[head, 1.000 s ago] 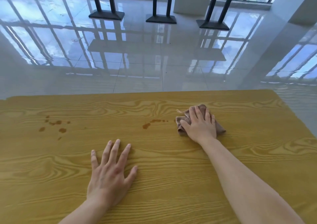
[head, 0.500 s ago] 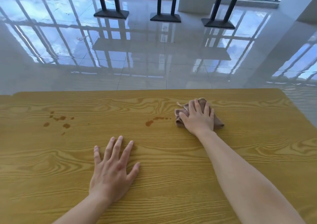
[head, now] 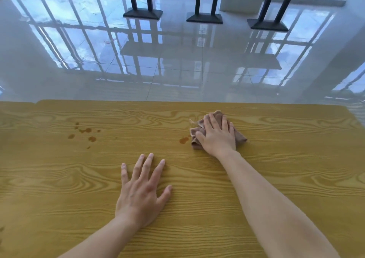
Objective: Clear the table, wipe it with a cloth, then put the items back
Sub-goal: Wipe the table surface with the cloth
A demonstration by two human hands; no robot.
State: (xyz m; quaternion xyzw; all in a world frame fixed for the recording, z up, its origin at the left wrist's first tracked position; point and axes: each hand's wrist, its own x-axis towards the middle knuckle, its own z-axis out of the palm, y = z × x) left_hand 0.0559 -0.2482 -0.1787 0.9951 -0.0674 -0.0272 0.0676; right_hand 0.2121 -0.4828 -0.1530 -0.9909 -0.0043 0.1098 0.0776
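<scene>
- Your left hand (head: 141,193) lay flat on the table (head: 286,159), fingers spread, holding nothing.
- Your right hand (head: 217,135) pressed the brown cloth (head: 240,137) down, palm over it, farther out.
- Brown stain (head: 184,140) sat just left of the cloth; more spots (head: 87,133) far left.

Right hand (head: 217,137) presses a brown cloth (head: 240,137) beside a stain (head: 184,140); left hand (head: 141,194) lies flat on the table (head: 59,178).

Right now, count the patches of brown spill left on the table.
2: a cluster of brown drops on the table at far left, and a single spot just left of the cloth under the right hand. The cloth may hide more.
</scene>
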